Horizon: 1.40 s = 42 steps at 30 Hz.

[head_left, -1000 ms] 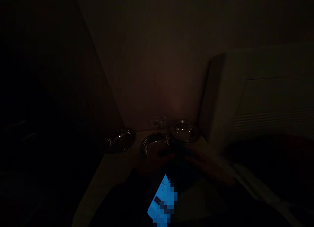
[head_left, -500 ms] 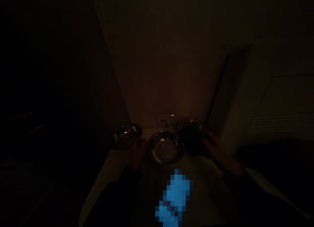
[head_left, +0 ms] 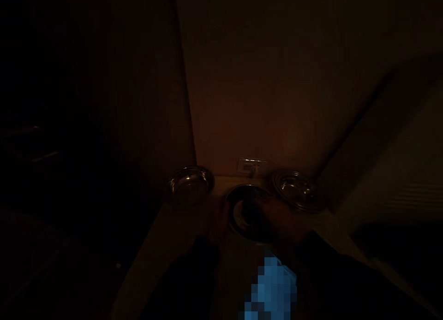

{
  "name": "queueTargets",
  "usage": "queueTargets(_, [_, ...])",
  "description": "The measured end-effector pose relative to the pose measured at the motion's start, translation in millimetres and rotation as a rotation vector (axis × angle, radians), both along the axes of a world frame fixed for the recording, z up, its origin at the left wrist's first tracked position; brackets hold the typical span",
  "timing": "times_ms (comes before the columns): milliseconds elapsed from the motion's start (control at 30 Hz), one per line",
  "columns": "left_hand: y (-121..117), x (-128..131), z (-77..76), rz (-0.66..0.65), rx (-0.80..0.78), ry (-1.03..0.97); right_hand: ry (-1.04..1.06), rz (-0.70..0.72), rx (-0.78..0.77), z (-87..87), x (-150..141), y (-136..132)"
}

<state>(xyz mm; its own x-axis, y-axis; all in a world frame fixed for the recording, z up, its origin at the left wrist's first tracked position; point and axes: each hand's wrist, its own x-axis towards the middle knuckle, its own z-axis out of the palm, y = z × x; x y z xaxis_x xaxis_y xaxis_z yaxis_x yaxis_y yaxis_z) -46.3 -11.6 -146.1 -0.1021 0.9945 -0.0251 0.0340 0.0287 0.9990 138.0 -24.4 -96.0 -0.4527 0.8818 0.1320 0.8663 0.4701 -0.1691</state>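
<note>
The room is very dim. Three shallow steel dishes stand along the back of a pale counter (head_left: 166, 251). One steel dish (head_left: 190, 185) sits at the left, and a stacked steel dish (head_left: 296, 190) sits at the right. Over the middle steel dish (head_left: 236, 214), my right hand (head_left: 280, 218) covers a dark rounded object (head_left: 252, 214) and seems to hold it. My left hand (head_left: 218, 221) is beside that dish's left rim. A pixelated blue glowing patch (head_left: 272, 285) lies below my hands.
A small wall socket plate (head_left: 252, 167) sits above the counter's back edge. A dark wall (head_left: 104, 103) rises at the left, and a pale, ridged appliance-like body (head_left: 398, 163) fills the right. The counter's left edge drops into darkness.
My right hand and the dark object have shifted left, from the right stack onto the middle dish. My left hand now sits closer to that dish. The whole view has slid right.
</note>
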Motion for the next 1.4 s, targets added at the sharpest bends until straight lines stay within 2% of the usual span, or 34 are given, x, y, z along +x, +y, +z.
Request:
queueTargets(167, [-1.9,6.5,2.9,0.073,-0.053,-0.062,-0.015,0.197,-0.196,-8.7,-16.4,-4.1])
queueTargets(300, [-0.5,9.9,0.7,0.112,-0.072,-0.083,-0.015,0.317,-0.257,-8.5,-29.8,-6.2])
queueTargets(367, [-0.7,10.1,-1.5,0.123,-0.091,-0.047,-0.015,0.284,-0.244,-12.2,-34.2,-0.8])
queueTargets(533, [-2.7,11.0,-8.3,0.14,-0.008,-0.017,-0.019,0.054,-0.18,-24.5,-32.6,22.2])
queueTargets(633, [-1.4,11.7,-13.2,0.148,0.003,-0.009,-0.01,0.024,-0.166,-26.2,-35.4,27.0])
queueTargets(767, [1.5,10.5,-15.2,0.184,-0.008,0.019,0.016,0.167,-0.212,-17.3,-41.1,18.8])
queueTargets(867, [0.9,10.3,-9.9,0.221,-0.026,0.034,0.019,0.309,-0.28,-7.3,-37.6,9.3])
queueTargets(967, [-1.8,10.6,-2.3,0.213,-0.036,0.034,0.009,0.374,-0.319,-4.5,-33.0,5.8])
queueTargets(1067, [-4.6,9.2,3.7,0.186,-0.052,0.058,-0.006,0.296,-0.282,-11.1,-32.5,11.6])
queueTargets(1267, [-7.8,6.6,9.1,0.181,-0.091,0.083,-0.045,-0.01,-0.197,-20.1,-25.2,24.9])
queueTargets(1400, [-7.0,7.3,6.3,0.154,-0.068,0.024,0.009,-0.055,-0.209,-17.6,-30.5,27.7])
